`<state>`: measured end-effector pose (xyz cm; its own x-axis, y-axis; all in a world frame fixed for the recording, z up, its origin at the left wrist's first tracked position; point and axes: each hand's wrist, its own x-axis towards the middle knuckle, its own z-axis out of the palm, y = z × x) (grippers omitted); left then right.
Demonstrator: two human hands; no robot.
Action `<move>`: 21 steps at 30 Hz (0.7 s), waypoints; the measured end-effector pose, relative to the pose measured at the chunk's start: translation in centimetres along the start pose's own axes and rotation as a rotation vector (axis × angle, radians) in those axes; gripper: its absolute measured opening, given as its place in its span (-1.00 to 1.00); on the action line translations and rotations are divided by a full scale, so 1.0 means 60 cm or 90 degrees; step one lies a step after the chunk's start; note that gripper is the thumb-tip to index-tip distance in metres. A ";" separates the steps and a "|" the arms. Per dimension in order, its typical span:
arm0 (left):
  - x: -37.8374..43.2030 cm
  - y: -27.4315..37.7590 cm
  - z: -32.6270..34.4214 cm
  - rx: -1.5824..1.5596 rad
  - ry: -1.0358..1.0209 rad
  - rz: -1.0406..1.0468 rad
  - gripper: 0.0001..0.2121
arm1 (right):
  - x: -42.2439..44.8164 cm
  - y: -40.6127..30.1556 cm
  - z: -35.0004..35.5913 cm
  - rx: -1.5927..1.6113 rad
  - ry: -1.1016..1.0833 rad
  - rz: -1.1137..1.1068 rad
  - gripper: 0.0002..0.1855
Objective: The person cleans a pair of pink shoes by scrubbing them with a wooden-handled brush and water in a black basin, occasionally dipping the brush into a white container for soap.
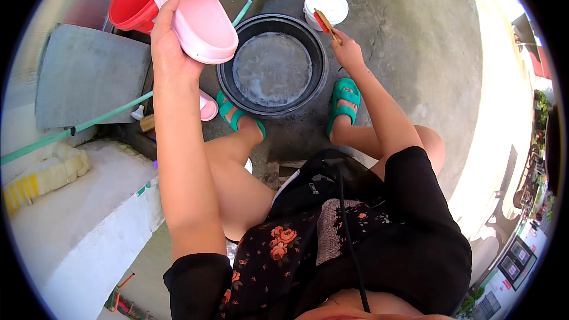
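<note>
My left hand [171, 49] grips a pink foam clog [206, 22] by its side, raised near the top of the view with its inner sole facing me. My right hand [346, 49] holds a wooden-handled scrub brush [326, 23] with red bristles, out to the right. Between my feet stands a round black basin [326, 62] of cloudy, sudsy water [272, 69]. The brush is apart from the clog, near a white plastic bucket [311, 21]. A second pink shoe [208, 106] shows partly behind my left forearm.
A red bucket [129, 4] stands at upper left beside a grey slab [89, 75]. A green hose [111, 109] runs across the left side to behind my forearm. Below the slab lie a wooden-backed brush [147, 122] and a white ledge [102, 240]. My feet wear green sandals [346, 95].
</note>
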<state>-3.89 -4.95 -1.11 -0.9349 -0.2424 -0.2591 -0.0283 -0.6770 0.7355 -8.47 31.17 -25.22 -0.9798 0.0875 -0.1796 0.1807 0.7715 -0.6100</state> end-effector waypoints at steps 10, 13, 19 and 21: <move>-0.005 -0.007 0.007 0.020 -0.038 -0.059 -0.40 | 0.225 0.011 -0.016 -0.328 -0.109 0.080 -0.58; -0.014 0.001 -0.005 0.061 -0.006 -0.045 -0.41 | 0.225 -0.029 0.012 -0.400 -0.122 0.091 -0.61; -0.006 -0.012 0.004 0.064 -0.026 -0.037 -0.42 | 0.241 0.020 -0.065 -0.319 -0.090 0.095 -0.62; 0.006 -0.026 0.012 0.033 -0.042 -0.035 -0.42 | 0.227 0.046 -0.125 0.135 -0.159 0.151 -0.61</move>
<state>-4.43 -3.49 -1.88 -0.9525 -0.1588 -0.2597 -0.0969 -0.6506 0.7532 -21.98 39.21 -23.56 -0.8626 0.0711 -0.5009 0.4385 0.5988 -0.6702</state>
